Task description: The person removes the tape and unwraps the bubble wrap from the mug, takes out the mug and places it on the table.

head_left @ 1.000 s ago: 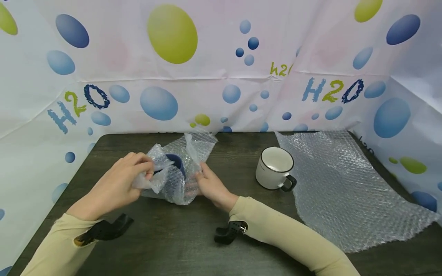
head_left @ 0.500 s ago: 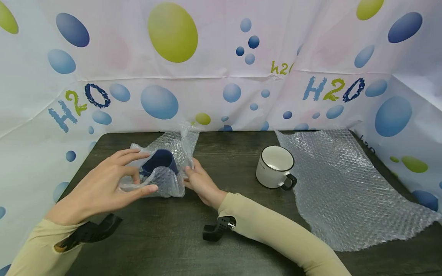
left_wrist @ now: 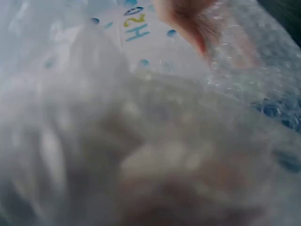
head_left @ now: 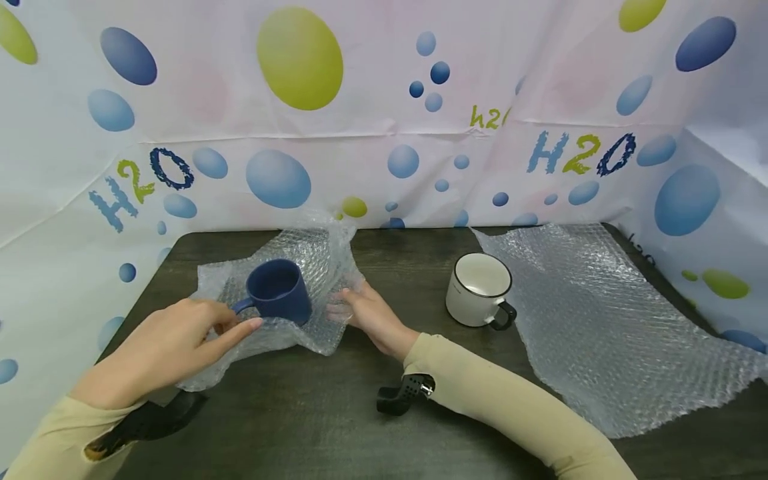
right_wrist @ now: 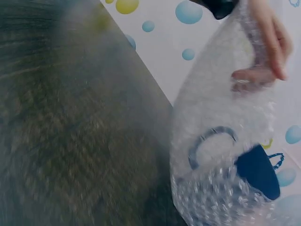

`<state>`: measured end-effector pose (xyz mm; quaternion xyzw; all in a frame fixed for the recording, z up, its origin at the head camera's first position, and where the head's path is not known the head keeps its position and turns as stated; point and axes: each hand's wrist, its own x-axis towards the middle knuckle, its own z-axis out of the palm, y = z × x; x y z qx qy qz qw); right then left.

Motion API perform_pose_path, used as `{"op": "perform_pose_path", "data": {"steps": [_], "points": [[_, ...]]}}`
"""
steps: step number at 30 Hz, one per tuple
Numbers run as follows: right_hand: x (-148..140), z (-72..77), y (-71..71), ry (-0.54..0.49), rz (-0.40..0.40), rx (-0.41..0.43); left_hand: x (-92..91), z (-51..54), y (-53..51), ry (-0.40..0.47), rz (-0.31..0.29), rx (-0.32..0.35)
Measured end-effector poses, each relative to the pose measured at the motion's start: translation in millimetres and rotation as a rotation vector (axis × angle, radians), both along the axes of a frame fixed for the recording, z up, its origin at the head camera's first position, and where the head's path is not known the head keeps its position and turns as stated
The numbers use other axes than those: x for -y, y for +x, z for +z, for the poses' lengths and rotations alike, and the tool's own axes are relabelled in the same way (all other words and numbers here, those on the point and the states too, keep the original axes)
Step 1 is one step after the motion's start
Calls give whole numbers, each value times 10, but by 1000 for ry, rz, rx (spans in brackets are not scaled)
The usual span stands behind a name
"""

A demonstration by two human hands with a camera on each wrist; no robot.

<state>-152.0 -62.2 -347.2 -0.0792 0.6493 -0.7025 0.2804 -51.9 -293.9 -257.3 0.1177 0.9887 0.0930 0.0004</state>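
A blue mug (head_left: 279, 293) stands on a crumpled piece of bubble wrap (head_left: 321, 263) at the left of the table, its handle toward the left hand. The left hand (head_left: 168, 343) pinches the near left edge of this wrap, which the right wrist view also shows, with the thumb seen through the plastic. On the other side, the right hand (head_left: 381, 323) grips the wrap's right edge, thumb on top and fingers behind it. Part of the mug (right_wrist: 257, 172) shows past the raised wrap in the right wrist view. Much of the left wrist view is blurred by plastic.
A white mug (head_left: 479, 293) with a black rim and black handle stands right of centre. Beside it a larger flat sheet of bubble wrap (head_left: 600, 327) covers the right part of the dark table (head_left: 312, 413). A patterned backdrop (head_left: 372, 80) encloses the back and sides.
The wrap around the blue mug has been opened out and the mug is now uncovered. The left hand has drawn its edge down and left; the right hand has shifted slightly.
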Motion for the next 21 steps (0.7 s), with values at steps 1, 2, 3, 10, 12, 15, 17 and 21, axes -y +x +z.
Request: {"op": "perform_pose_path", "data": {"steps": [1,2,3,10,12,15,17,21], "points": [[-25,5,-13,7,-3,-7,29,-18,8,-6,11,1],[-51,11,-24,25,-7,-12,60,-34,14,-9,18,5],[-75,20,-34,34,-13,-15,94,-53,22,-13,22,9],[-216,24,-101,67,-38,-48,326,-306,114,-3,34,144],[-248,26,-106,81,-49,-50,374,-386,144,-1,36,181],[-286,22,-112,94,-54,-54,421,-489,181,7,41,217],[-308,22,-115,106,-57,-56,450,-546,197,13,45,232],[-341,22,-127,115,-50,-62,517,-634,231,29,71,292]]}}
